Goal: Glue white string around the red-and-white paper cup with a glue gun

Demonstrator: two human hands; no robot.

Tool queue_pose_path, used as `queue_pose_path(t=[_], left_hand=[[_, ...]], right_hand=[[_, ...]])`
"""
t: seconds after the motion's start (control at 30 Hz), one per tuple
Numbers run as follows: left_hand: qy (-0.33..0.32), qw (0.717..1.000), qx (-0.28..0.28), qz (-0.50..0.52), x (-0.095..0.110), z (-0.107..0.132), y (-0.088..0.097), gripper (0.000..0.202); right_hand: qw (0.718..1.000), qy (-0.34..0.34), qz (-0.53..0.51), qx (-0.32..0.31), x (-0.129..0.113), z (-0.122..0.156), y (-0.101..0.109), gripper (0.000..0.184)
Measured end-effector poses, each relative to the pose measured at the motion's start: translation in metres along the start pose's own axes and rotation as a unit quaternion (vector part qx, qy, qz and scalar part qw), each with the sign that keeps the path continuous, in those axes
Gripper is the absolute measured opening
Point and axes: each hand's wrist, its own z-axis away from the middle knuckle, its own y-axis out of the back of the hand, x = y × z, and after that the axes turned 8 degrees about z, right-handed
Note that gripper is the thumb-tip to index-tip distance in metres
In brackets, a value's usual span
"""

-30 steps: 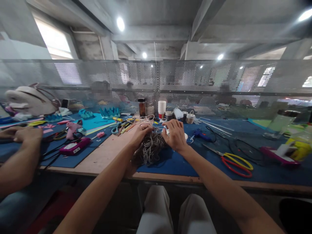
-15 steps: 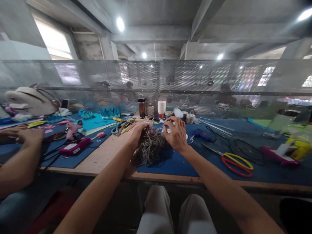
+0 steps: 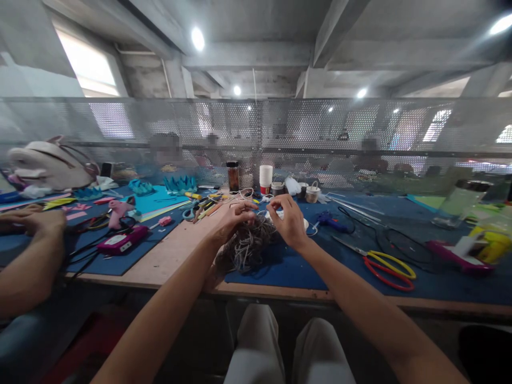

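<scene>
A tangled bundle of grey yarn-like strands [image 3: 248, 249] lies at the table's front, on the blue mat's left edge. My left hand [image 3: 232, 220] is over the bundle's upper left side, its fingers bent and drawn together toward the right; what they pinch, if anything, is too small to make out. To the right of the bundle, my right hand [image 3: 288, 220] is raised with thumb and forefinger closed in a pinch. Any thin strand between them does not show clearly. Behind the right hand sits a white round item, partly hidden.
Red-and-yellow-handled scissors [image 3: 388, 269] and a blue glue gun [image 3: 331, 222] lie to the right. Paper cups [image 3: 265, 178] and a dark lidded jar [image 3: 232, 177] stand behind. At left are a pink glue gun [image 3: 119, 213], a magenta box [image 3: 122, 240] and another person's arm [image 3: 34, 256].
My left hand has turned, its fingers now reaching further right over the strands. My right hand's fingers have curled in more. The bundle's top sits slightly lower.
</scene>
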Motion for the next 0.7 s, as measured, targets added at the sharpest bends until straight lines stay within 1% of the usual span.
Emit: queue_pose_path(t=[0.07,0.17,0.27,0.37,0.53,0.63,0.7], left_hand=[[0.006,0.997,-0.016,-0.076,-0.001,0.0,0.0,0.038],[0.022,0.993,-0.025,-0.117,-0.004,0.0,0.0,0.031],[0.023,0.994,0.001,-0.111,-0.008,-0.001,0.001,0.027],[0.002,0.994,0.025,-0.105,-0.012,-0.003,0.003,0.026],[-0.037,0.993,0.039,-0.108,-0.012,-0.004,0.003,0.026],[-0.033,0.993,0.058,-0.097,-0.012,-0.005,0.003,0.026],[-0.015,0.995,0.069,-0.068,-0.014,-0.006,0.003,0.022]], right_hand=[[1.0,0.001,0.015,0.001,0.001,0.0,0.0,0.012],[0.999,0.006,0.033,-0.005,0.0,0.0,0.001,0.013],[0.999,0.016,0.046,-0.004,-0.003,0.0,0.004,0.011],[0.998,0.036,0.057,-0.003,-0.006,0.0,0.008,0.015],[0.989,0.09,0.089,-0.071,-0.012,0.004,0.007,0.016],[0.985,0.099,0.107,-0.096,-0.013,0.007,0.001,0.02],[0.983,0.097,0.113,-0.104,-0.013,0.01,-0.005,0.021]])
